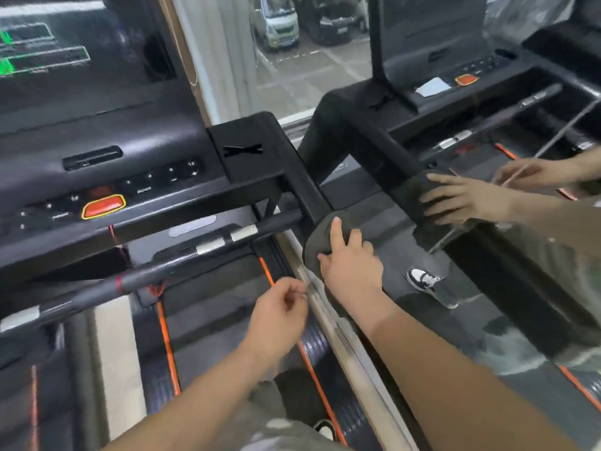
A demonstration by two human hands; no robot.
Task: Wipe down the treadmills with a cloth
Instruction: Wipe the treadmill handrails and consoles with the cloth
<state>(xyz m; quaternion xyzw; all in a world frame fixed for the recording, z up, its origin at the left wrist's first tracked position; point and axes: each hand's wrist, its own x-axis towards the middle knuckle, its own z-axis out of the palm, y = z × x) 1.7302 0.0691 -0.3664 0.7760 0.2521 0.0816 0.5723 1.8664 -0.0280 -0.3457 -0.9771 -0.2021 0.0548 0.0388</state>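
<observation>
Pressing the cloth (317, 233), dark grey and rumpled, onto the treadmill (253, 151) rail beside the mirror (520, 288), the right hand (353, 268) keeps its fingers flat. The left hand (279, 315) is loosely curled and seemingly empty.

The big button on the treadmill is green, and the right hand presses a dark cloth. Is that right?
No, the colour is wrong. The head view shows the big button on the treadmill is red-orange, not green. The right hand does press a dark cloth.
</observation>
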